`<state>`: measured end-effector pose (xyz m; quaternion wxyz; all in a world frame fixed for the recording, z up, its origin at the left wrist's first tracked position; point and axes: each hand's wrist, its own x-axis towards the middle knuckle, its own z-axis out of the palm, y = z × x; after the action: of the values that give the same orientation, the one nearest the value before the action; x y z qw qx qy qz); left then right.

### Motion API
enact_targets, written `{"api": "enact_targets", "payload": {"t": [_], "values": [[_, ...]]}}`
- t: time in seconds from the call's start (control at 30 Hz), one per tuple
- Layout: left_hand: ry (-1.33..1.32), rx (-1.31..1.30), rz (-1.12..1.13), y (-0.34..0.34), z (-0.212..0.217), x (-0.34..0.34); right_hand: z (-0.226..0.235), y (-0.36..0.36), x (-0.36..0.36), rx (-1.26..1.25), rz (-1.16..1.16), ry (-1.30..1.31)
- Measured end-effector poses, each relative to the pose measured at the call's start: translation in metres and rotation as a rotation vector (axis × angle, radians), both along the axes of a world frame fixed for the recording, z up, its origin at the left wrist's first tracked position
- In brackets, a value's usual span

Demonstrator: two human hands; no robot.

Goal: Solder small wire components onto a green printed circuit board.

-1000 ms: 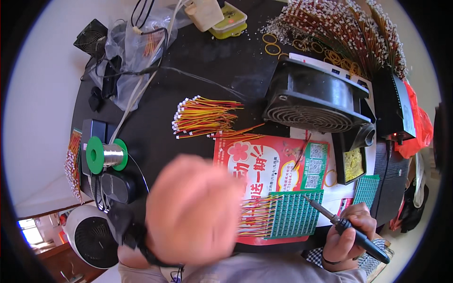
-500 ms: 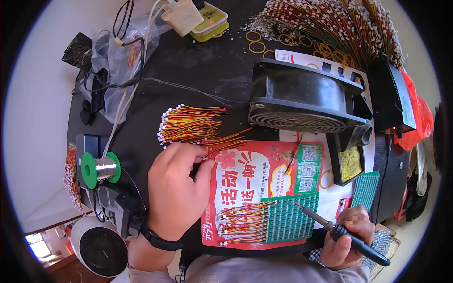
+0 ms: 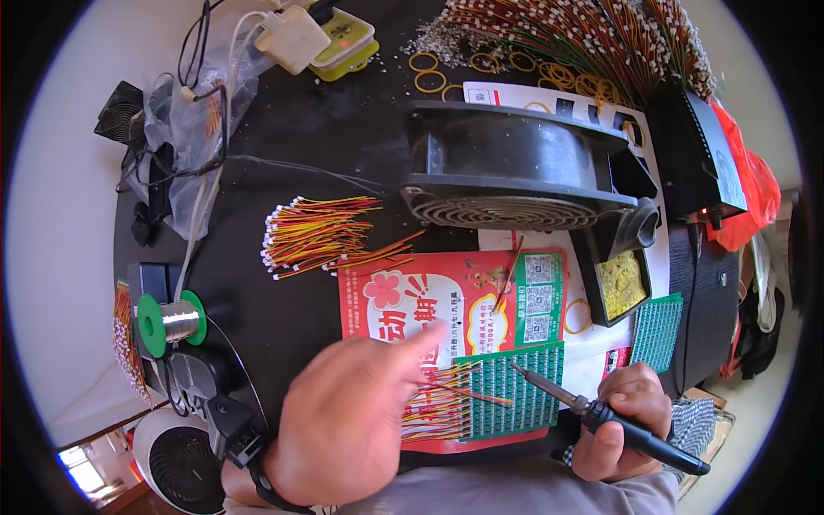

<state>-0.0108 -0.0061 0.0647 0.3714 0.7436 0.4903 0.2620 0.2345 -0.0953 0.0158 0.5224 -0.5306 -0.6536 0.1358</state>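
Note:
My right hand grips a soldering iron, its tip over the green circuit board panel. Rows of red and yellow connector wires run off the panel's left side. Smeared by motion, my left hand hovers over the red printed sheet. A short lead, a connector wire, sticks out from its fingers and slants across the panel; where they pinch it is partly hidden. Farther back lies a pile of loose connector wires with white plugs.
A black fan stands behind the sheet, beside a yellow sponge in a black holder. Solder wire sits on a green spool at left. A second green panel, a black powered box and bundled wires occupy the right.
My left hand has come away from the wire pile, moving toward me and right to the panel, with a wire in its fingers. The view has shifted slightly; my right hand keeps the iron.

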Motion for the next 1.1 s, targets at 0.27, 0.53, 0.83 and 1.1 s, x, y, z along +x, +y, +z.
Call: {"api": "enact_targets", "payload": {"t": [0.27, 0.53, 0.83, 1.1], "values": [[-0.104, 0.136, -0.155, -0.003, -0.034, 0.005, -0.001, 0.006, 0.001, -0.042, 0.102, -0.005], [0.041, 0.276, -0.258, -0.019, -0.038, 0.008, -0.001, 0.005, -0.008, -0.076, 0.049, 0.007], [-0.033, 0.355, -0.195, -0.025, -0.051, 0.019, 0.001, 0.008, -0.014, -0.073, 0.011, -0.030], [0.078, 0.344, -0.227, -0.025, -0.052, 0.011, 0.003, 0.010, -0.010, -0.099, 0.091, -0.058]]}}
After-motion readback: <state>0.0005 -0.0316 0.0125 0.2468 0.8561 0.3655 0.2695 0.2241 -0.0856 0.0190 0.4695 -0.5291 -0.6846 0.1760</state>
